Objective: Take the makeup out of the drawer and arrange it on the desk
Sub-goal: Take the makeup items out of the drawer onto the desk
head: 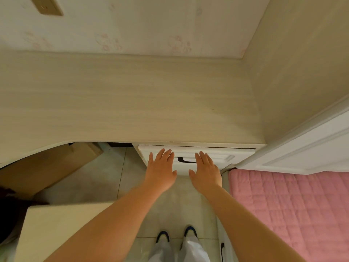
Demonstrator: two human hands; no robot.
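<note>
A white drawer with a black handle sits shut under the right end of the pale wood desk. My left hand hovers in front of the drawer, left of the handle, fingers straight and spread. My right hand is stretched out the same way, covering the handle's right end. Neither hand holds anything. No makeup is in sight; the drawer's inside is hidden.
A pink quilted bed lies at the right, beside a white panel. Under the desk at the left stands a cardboard box. A pale stool or box top is at lower left. My shoes stand on the tiled floor.
</note>
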